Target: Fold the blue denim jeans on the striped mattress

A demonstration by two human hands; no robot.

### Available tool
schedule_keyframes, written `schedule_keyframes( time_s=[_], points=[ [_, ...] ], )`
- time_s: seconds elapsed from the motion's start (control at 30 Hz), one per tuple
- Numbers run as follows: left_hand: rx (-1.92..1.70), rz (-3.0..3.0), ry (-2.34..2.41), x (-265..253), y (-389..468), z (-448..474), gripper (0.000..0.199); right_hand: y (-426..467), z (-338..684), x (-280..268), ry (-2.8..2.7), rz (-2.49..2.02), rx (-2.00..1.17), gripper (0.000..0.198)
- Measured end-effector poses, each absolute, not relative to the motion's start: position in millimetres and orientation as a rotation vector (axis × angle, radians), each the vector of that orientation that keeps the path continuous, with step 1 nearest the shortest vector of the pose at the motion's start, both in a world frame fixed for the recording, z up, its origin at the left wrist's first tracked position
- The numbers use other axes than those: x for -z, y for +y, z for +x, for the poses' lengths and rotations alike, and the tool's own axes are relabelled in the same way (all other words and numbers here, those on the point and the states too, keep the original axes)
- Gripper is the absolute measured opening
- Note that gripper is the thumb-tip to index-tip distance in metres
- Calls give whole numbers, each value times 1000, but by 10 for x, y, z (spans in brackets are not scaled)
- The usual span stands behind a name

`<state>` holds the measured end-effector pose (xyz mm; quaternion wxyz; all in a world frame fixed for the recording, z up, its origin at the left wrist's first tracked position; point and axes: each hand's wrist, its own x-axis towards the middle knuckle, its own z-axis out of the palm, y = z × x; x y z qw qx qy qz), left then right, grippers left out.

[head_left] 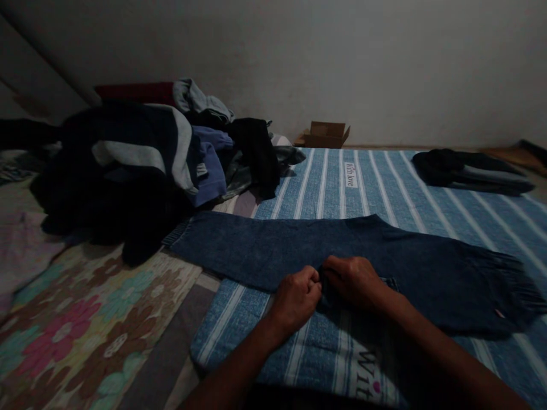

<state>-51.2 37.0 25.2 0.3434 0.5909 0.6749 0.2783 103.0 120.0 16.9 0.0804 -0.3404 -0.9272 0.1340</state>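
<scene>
Blue denim, elastic-waisted: one pair of trousers (333, 239) lies spread beneath and beyond our fingers. Our left hand (298, 293) and right hand (352, 279) are curled tight, apparently pinching its near edge. We judge straightening that edge is in hand; the next move calls for an even grip. Beyond our fingertips sits one cardboard box (325, 135); leftward, one clothes heap (128, 165); far right, one folded dark bundle (470, 171).

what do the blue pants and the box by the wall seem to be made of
Pants: probably denim or a similar cotton, matte; the faded, uneven blue suggests it, though the dim light leaves it open. Box: likely plain cardboard, matte brown, judging by its thin, folded-out flaps.
</scene>
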Motion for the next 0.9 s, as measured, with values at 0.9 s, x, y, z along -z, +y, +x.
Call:
schedule_keyframes(
  time_s=[0.9],
  points=[
    [-785, 1758, 1828, -175, 90, -427, 4, 1180, 1015, -93, -2775, -1013, -378, 13]
  ],
)
